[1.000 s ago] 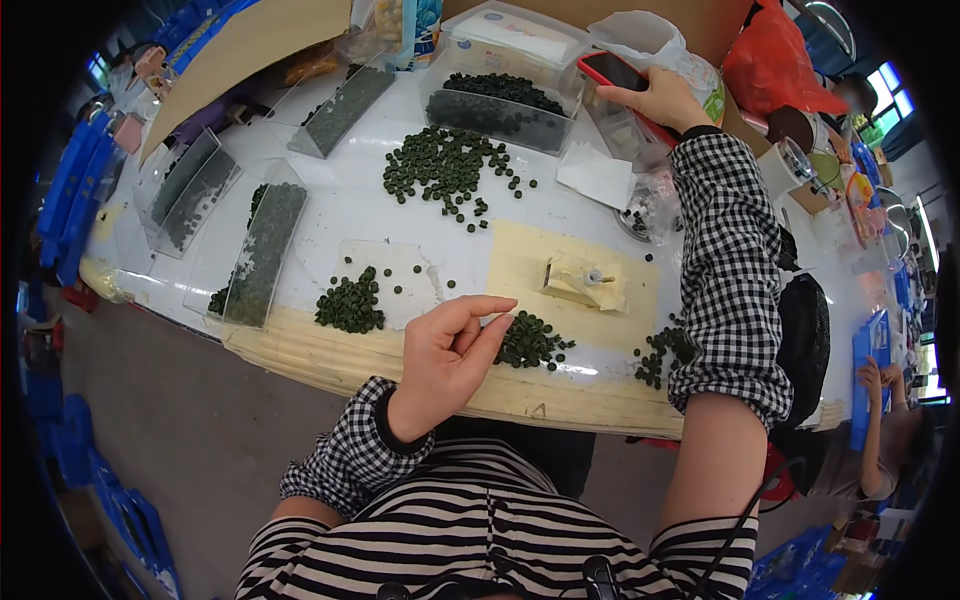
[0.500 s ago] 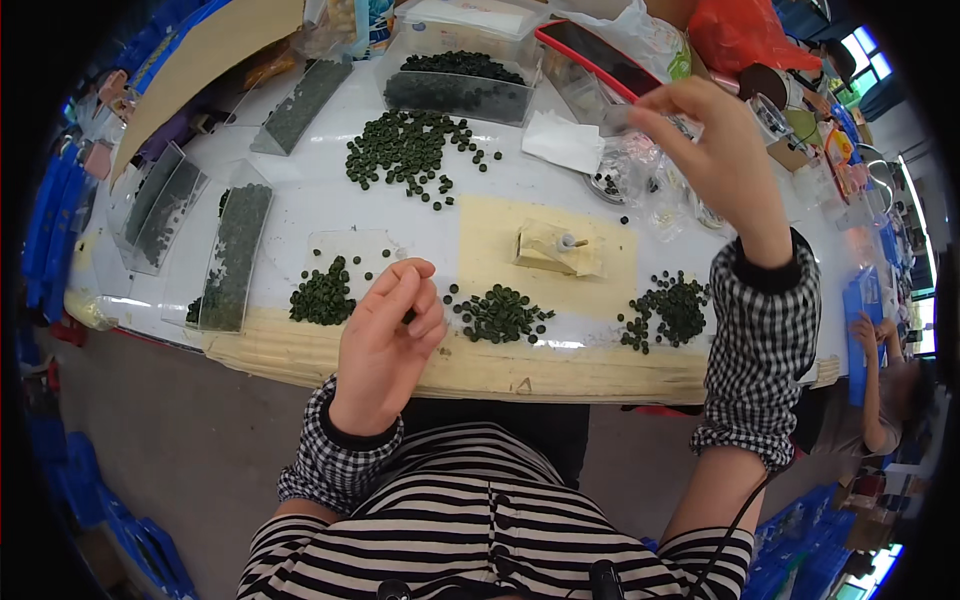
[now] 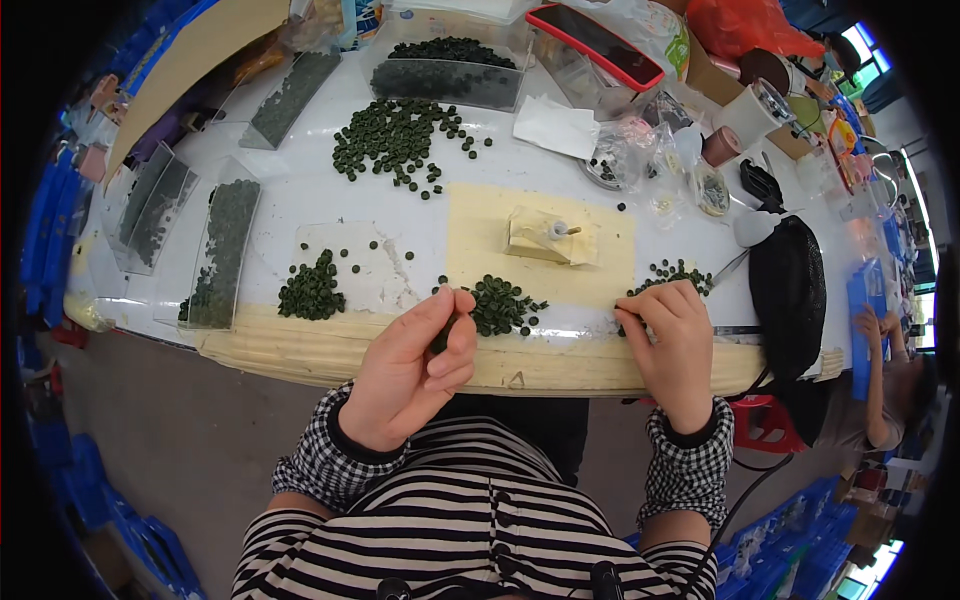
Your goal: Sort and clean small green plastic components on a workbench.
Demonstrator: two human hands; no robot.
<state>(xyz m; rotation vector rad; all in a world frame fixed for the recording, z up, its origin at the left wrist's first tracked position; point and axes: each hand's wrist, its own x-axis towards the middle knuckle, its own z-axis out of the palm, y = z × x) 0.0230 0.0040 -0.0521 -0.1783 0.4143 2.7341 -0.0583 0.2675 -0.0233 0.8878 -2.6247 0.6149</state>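
My left hand point(image 3: 412, 365) is raised before the middle pile of small dark green discs point(image 3: 500, 305), thumb and forefinger pinched together. Dark green shows between its curled fingers, seemingly one or more discs. My right hand point(image 3: 672, 345) is closed in a pinch at the front edge of the table, just before the right pile of discs point(image 3: 685, 272), partly covering it. What its fingertips hold, if anything, is too small to make out. Beyond both hands, a small block wrapped in cream tape point(image 3: 545, 240) with a short peg on top sits on a yellow sheet point(image 3: 480, 220).
Another disc pile point(image 3: 312, 287) lies at left, a larger one point(image 3: 385, 140) farther back before a clear bin of discs point(image 3: 450, 80). Clear trays point(image 3: 225, 245) stand left. A red-cased phone point(image 3: 597, 45), white tissue point(image 3: 555, 127) and black mesh item point(image 3: 790, 290) lie right.
My right hand has come down and nearer, from beside the phone to the front of the right pile. My left hand has moved slightly right, toward the middle pile.
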